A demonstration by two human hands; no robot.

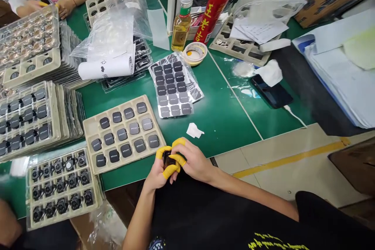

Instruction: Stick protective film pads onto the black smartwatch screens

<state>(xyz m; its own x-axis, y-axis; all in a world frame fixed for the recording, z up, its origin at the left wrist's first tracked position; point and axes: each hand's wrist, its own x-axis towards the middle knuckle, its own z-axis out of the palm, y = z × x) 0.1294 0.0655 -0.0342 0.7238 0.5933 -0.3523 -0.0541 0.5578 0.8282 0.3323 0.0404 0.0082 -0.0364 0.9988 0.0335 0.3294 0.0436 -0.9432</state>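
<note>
My left hand (157,172) and my right hand (191,161) meet at the table's front edge, with yellow finger cots on thumbs and fingertips. Both are closed around a small, dark, glossy watch case (167,159), mostly covered by the fingers. Just left of them, a beige tray (91,125) holds several square black pieces with printed faces, one of its pockets bare. Further left, a second tray (62,218) carries rows of black watch bodies. Beyond my hands lie a sheet of black square stickers (171,89) and a crumpled white scrap (195,130).
Stacked trays (68,115) crowd the left side. Toward the back stand an oil-coloured bottle (181,27), a red can (212,9) and a tape roll (195,54). A phone (271,91) with a white cable lies to the right. Another person's hand (66,7) shows at upper left.
</note>
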